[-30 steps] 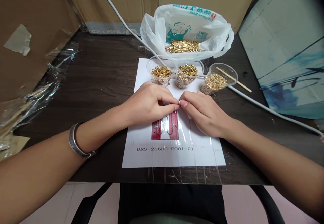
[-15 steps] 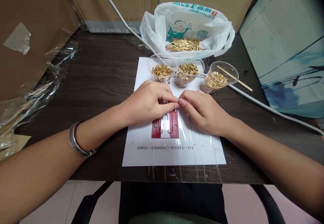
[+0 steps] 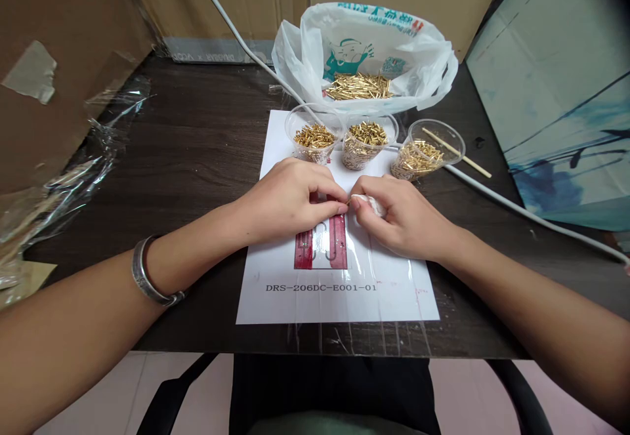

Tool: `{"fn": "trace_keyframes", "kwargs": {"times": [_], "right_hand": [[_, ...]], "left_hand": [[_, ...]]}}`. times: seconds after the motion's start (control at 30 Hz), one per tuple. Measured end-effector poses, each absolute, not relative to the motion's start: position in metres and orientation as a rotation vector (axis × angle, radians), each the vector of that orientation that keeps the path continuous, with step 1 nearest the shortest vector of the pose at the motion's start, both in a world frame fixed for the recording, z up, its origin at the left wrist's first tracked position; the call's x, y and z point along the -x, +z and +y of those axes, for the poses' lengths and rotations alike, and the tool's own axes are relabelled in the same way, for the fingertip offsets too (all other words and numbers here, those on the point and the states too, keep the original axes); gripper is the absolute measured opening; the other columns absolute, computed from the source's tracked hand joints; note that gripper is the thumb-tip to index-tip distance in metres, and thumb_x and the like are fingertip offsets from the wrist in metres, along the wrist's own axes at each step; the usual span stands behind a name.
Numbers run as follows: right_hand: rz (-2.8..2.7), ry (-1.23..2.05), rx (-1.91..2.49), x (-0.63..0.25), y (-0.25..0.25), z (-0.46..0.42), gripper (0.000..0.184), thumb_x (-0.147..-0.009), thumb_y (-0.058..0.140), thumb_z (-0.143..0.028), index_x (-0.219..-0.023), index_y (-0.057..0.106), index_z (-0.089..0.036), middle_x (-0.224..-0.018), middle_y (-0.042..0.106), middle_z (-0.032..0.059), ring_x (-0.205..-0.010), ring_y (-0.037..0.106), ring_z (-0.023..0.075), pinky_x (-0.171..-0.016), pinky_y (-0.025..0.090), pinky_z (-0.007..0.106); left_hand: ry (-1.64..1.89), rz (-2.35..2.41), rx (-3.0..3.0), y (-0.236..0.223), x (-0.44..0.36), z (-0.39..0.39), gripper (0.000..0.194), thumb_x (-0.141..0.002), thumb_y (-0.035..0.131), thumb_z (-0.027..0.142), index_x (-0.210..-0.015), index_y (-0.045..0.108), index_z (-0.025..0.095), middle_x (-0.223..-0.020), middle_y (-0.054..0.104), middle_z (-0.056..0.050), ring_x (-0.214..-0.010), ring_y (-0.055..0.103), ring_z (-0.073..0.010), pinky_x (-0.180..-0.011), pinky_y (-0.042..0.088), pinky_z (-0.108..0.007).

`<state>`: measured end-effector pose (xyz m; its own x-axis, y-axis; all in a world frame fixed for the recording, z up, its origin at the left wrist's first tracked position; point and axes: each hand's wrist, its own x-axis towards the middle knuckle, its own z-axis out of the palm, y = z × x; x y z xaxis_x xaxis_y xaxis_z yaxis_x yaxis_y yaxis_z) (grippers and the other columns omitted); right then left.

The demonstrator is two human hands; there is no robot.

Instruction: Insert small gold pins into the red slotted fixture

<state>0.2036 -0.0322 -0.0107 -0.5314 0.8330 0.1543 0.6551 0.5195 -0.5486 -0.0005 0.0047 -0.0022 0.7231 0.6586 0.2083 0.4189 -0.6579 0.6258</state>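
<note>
Right hand (image 3: 411, 222) shifted, baring its gripped white wad (image 3: 373, 205), left hand (image 3: 290, 200) pinching tiny gold piece (image 3: 349, 203) between them

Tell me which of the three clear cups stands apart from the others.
The right-hand cup: a visible gap separates it from the left cup and middle cup, which stand close together.

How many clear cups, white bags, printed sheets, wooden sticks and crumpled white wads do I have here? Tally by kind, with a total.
Clear cups: 3 (left, middle, right)
White bags: 1
Printed sheets: 1
Wooden sticks: 1
Crumpled white wads: 1, in the right hand
Total: 7
</note>
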Motion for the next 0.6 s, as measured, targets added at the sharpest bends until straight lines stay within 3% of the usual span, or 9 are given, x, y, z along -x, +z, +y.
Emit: {"fn": "trace_keyframes", "kwargs": {"times": [0.3, 0.6], "right_hand": [[-2.341, 0.718, 1.230, -0.2047, -0.0083, -0.0299, 0.024, -0.093, 0.043, -0.032, -0.077, 0.055, -0.018, -0.068, 0.056, -0.0006, -0.064, 0.044, 0.0135, -0.069, 0.032, 0.031], [-2.393, 0.835, 1.178, -0.2095, -0.0028, -0.0272, 0.034, -0.098, 0.037, -0.039, -0.075, 0.051, -0.018, -0.066, 0.050, -0.0016, -0.064, 0.043, 0.0129, -0.070, 0.031, 0.031]], "left_hand": [[0.541, 0.835, -2.339, -0.0024, 0.0007, 0.0035, 0.014, -0.082, 0.066, 0.019, -0.088, 0.079, 0.022, -0.080, 0.074, 0.000, -0.074, 0.065, -0.0124, -0.068, 0.047, -0.023], [0.528, 0.824, -2.360, -0.0013, 0.0003, 0.0032, 0.013, -0.082, 0.067, 0.019, -0.086, 0.079, 0.022, -0.083, 0.076, 0.000, -0.075, 0.068, -0.0126, -0.069, 0.048, -0.023]]}}
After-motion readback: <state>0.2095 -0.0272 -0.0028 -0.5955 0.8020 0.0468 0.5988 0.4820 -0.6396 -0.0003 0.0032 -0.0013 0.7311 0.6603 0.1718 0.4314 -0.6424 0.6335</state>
